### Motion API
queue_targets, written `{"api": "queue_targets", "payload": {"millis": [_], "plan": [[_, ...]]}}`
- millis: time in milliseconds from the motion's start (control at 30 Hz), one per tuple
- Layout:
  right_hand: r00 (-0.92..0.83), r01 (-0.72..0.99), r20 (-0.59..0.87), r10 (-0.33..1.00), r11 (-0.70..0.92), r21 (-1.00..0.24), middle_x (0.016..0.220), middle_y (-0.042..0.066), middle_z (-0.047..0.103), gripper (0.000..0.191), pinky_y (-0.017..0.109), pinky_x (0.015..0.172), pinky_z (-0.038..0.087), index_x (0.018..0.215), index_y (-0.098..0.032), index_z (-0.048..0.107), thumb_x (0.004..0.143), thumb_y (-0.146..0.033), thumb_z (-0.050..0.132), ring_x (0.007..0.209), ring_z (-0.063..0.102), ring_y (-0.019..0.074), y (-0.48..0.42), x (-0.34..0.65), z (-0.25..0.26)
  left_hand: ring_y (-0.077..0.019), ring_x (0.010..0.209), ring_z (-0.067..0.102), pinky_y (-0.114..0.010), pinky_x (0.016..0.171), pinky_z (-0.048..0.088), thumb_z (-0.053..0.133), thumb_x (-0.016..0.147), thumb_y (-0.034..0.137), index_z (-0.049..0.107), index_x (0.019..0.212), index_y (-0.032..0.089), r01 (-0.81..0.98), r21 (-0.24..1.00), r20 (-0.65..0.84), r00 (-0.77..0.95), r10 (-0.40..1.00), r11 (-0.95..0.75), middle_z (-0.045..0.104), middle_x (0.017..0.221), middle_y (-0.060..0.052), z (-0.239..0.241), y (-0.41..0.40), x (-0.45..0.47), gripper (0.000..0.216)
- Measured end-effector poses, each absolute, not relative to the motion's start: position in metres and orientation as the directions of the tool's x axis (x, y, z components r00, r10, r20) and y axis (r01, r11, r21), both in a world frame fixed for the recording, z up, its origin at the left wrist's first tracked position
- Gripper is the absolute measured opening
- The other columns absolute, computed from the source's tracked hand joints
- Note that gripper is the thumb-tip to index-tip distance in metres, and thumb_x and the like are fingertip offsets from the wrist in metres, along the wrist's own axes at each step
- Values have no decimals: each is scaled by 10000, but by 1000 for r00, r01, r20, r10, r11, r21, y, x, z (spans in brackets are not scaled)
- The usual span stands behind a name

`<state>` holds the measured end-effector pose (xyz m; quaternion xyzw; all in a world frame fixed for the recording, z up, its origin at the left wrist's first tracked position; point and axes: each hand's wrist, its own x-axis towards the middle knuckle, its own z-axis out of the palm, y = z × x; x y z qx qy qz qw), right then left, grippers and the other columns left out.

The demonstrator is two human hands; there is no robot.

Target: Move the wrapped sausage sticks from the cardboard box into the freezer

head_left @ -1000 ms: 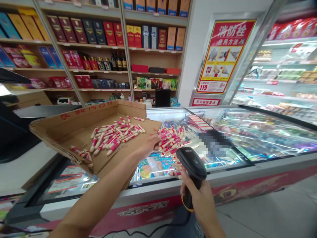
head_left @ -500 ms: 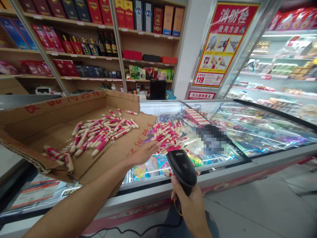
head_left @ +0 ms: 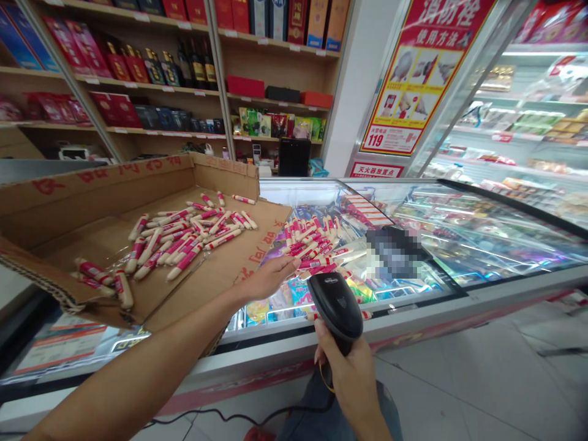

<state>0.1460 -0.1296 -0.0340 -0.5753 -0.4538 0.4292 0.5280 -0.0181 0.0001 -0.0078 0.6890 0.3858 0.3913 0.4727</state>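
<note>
My right hand [head_left: 351,376] grips the handle of a black barcode scanner [head_left: 335,304], its head aimed at the freezer top. My left hand [head_left: 269,277] reaches forward with fingers stretched out, touching the edge of a heap of pink-and-cream wrapped sausage sticks [head_left: 316,242] that lies on the glass lid. A flattened cardboard box [head_left: 78,205] sits to the left and holds several more of the same sticks [head_left: 184,236]. A blurred dark object [head_left: 392,251] rests on the glass beside the heap.
The chest freezer [head_left: 459,288] with sliding glass lids runs across the view, frozen goods inside. Wooden shelves [head_left: 151,86] with boxed bottles stand behind. A red fire-hydrant poster [head_left: 413,79] hangs on a pillar. A refrigerated display [head_left: 528,122] is at the right. The scanner's cable [head_left: 220,416] trails below.
My left hand has stayed at the heap of sticks, its fingers now flatter against it. The scanner has shifted slightly left and nearer. The view has tilted down a little.
</note>
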Motion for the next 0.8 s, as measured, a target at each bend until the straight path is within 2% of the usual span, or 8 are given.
{"api": "queue_targets", "payload": {"millis": [133, 533, 800], "plan": [[254, 87, -6, 967, -29, -996, 468, -9, 593, 402, 270, 446, 437, 773, -156, 646, 783, -558, 665, 427, 541, 159, -129, 145, -33, -141, 613, 361, -227, 531, 303, 564, 861, 488, 557, 649, 185, 172, 950, 174, 397, 901, -260, 412, 633, 3, -7, -1, -18, 370], [207, 121, -31, 978, -57, -991, 490, -12, 588, 391, 276, 504, 455, 736, -172, 606, 812, -555, 640, 476, 562, 163, -126, 147, -33, -142, 612, 363, -247, 568, 315, 466, 919, 487, 511, 644, 191, 219, 926, 193, 425, 884, -307, 403, 650, 3, -7, -1, -19, 407], [211, 95, -38, 977, -59, -994, 489, -17, 580, 397, 273, 505, 460, 778, -156, 633, 804, -552, 649, 475, 563, 162, -125, 145, -33, -138, 601, 364, -248, 570, 312, 487, 907, 513, 522, 635, 187, 217, 921, 212, 419, 883, -324, 412, 631, 5, -6, -1, -19, 426]]}}
